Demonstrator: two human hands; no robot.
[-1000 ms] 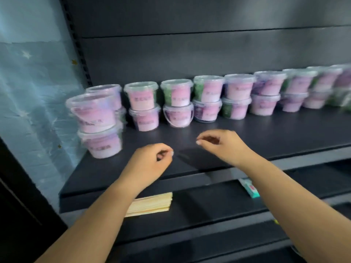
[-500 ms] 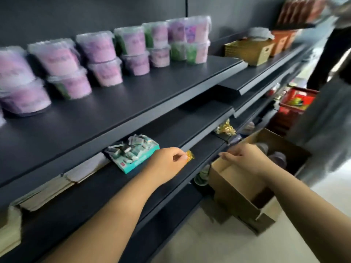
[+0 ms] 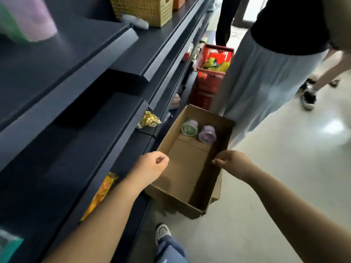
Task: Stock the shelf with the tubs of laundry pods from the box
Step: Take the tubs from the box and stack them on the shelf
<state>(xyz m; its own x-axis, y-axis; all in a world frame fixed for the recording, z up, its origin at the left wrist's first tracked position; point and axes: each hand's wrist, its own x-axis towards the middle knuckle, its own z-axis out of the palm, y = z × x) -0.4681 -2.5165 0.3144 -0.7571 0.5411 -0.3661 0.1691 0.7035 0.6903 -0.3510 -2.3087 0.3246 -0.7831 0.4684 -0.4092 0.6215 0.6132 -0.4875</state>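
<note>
An open cardboard box [image 3: 224,128] stands on the floor beside the dark shelving. Two tubs lie at its far end: a green tub [image 3: 189,127] and a purple tub [image 3: 207,134]. My left hand [image 3: 151,166] hovers over the box's near left rim, fingers curled, holding nothing. Over the right rim is my right hand [image 3: 232,163], fingers loosely curled and also without anything in it. A blurred stocked tub [image 3: 28,18] shows at the top left on the upper shelf [image 3: 91,44].
A person in a long grey skirt [image 3: 266,78] stands just beyond the box. A red shopping basket [image 3: 215,61] sits on the floor behind it. A wicker basket [image 3: 144,8] is on the shelf. Gold and orange packets lie on lower shelves. My shoe [image 3: 162,232] is near the box.
My view has swung from the stocked shelf down and right to the box on the floor. Both hands came down from the shelf and now hang over the box, still holding nothing.
</note>
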